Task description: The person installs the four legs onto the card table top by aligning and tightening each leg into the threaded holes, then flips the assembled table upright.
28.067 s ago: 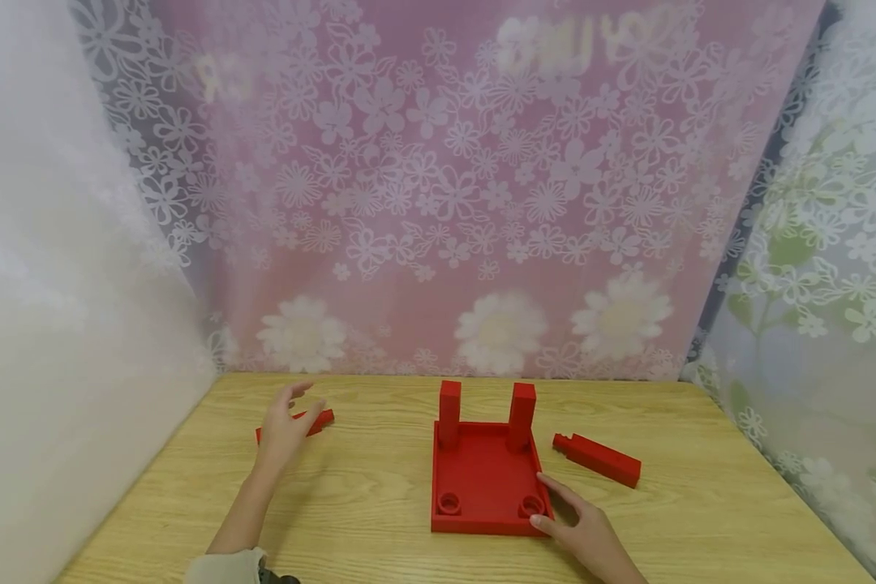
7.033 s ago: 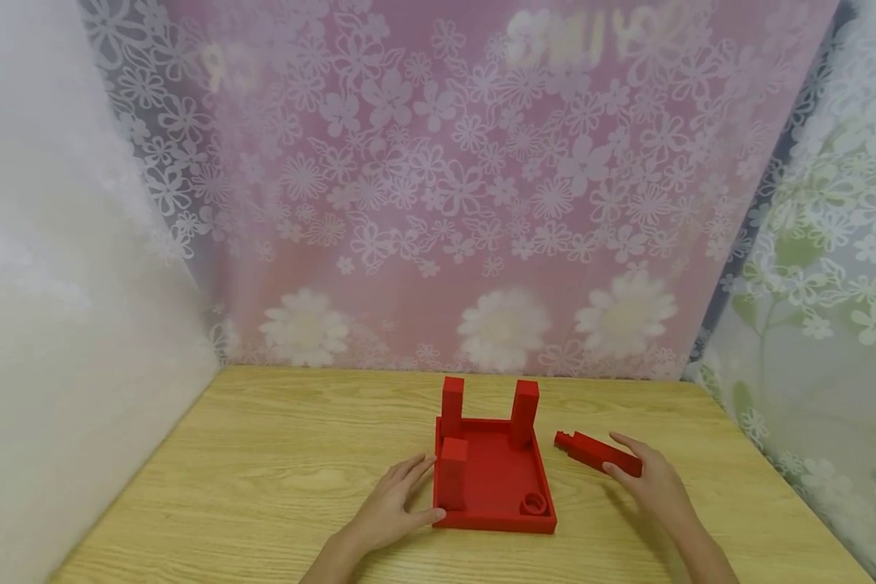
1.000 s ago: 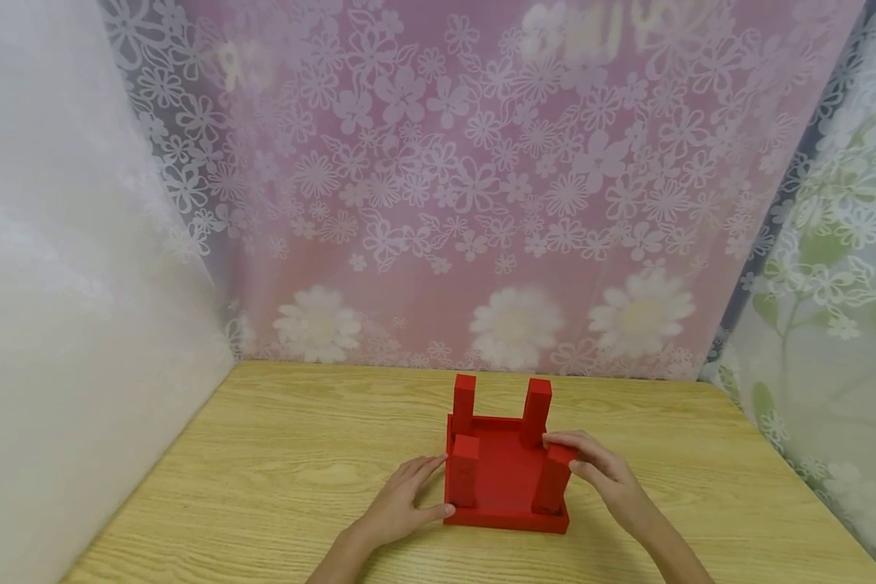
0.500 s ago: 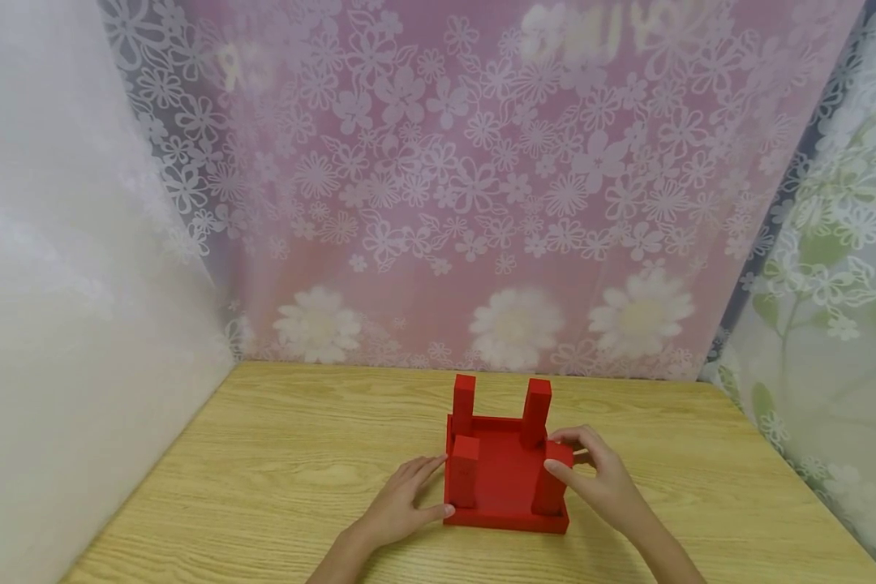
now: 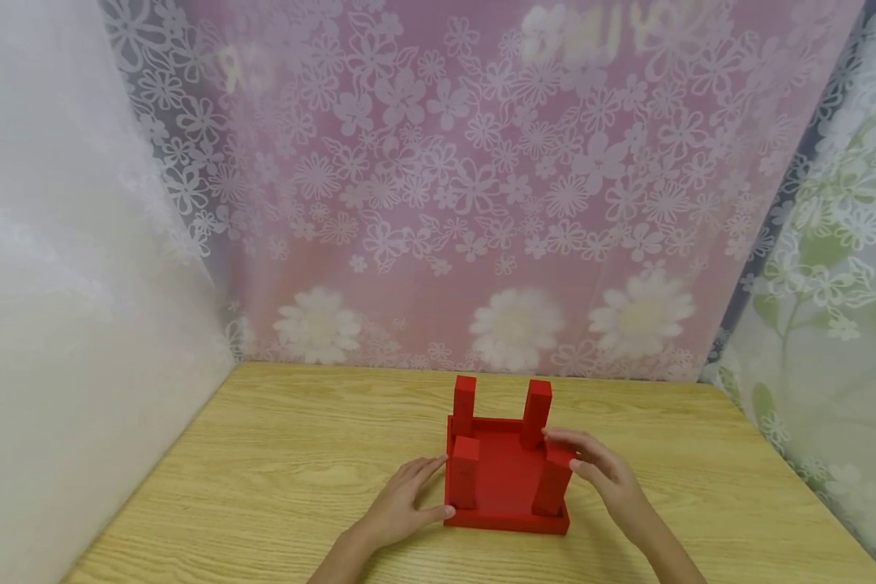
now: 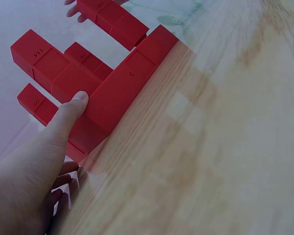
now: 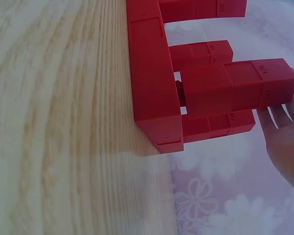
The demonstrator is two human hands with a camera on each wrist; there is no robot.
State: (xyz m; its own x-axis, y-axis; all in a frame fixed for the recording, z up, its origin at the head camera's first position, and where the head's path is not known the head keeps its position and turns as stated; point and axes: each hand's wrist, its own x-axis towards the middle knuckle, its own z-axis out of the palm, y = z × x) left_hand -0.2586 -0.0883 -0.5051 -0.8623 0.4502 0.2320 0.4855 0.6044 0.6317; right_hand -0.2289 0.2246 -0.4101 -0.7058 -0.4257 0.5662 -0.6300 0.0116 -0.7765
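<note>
A red square tabletop with a raised rim lies underside up on the table, several red legs standing at its corners. My left hand rests against its near left corner, fingers fairly straight along the left wall; the thumb presses the front wall, as the left wrist view confirms. With thumb and fingers, my right hand holds the upper end of the near right leg. That leg leans slightly right; in the right wrist view a dark peg shows between it and the tabletop. The near left leg stands upright.
Beneath everything is a wood-grain table. A pink flowered curtain closes off the back, a pale sheet the left, and a flowered sheet the right.
The near right leg lay loose on the table earlier and now stands at its corner. Over the last second my right hand curled round its top, then shifted back right, turning and tilting the leg.
</note>
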